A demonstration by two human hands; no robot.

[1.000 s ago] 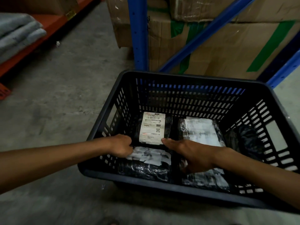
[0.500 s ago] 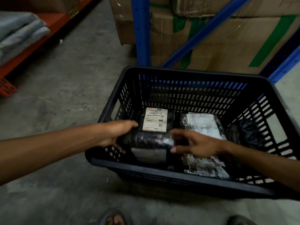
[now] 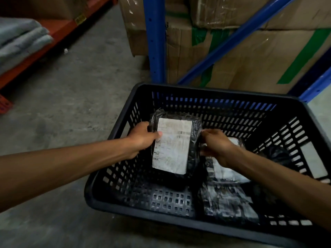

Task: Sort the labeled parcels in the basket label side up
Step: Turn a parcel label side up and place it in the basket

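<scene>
Both forearms reach forward from the bottom corners over the near rim of the basket (image 3: 143, 214), which sits on the concrete floor (image 3: 71, 97). Below and beside the right hand (image 3: 217, 147), two black-wrapped packs (image 3: 227, 201) lie flat on the basket bottom, white patches up, their print too blurred to read. The left hand (image 3: 141, 138) clamps the left edge of the parcel (image 3: 172, 145), thumb pressed on its white label (image 3: 171, 145); the right hand curls its fingers around the right edge. Between the hands the parcel is held up above the left part of the basket, tilted with the label facing the camera. Grey rows of print and a dark bar code show on the label, but no word or brand can be read. Half a second ago the same parcel was edge-on between the hands, low in the basket, label turned down toward the person; it is now raised and turned label up. Beyond the hands stand a blue rack (image 3: 155, 42) and cardboard boxes (image 3: 250, 56) with green tape; far left of the left hand, grey folded cloth (image 3: 19, 40) rests on an orange shelf (image 3: 53, 34).
</scene>
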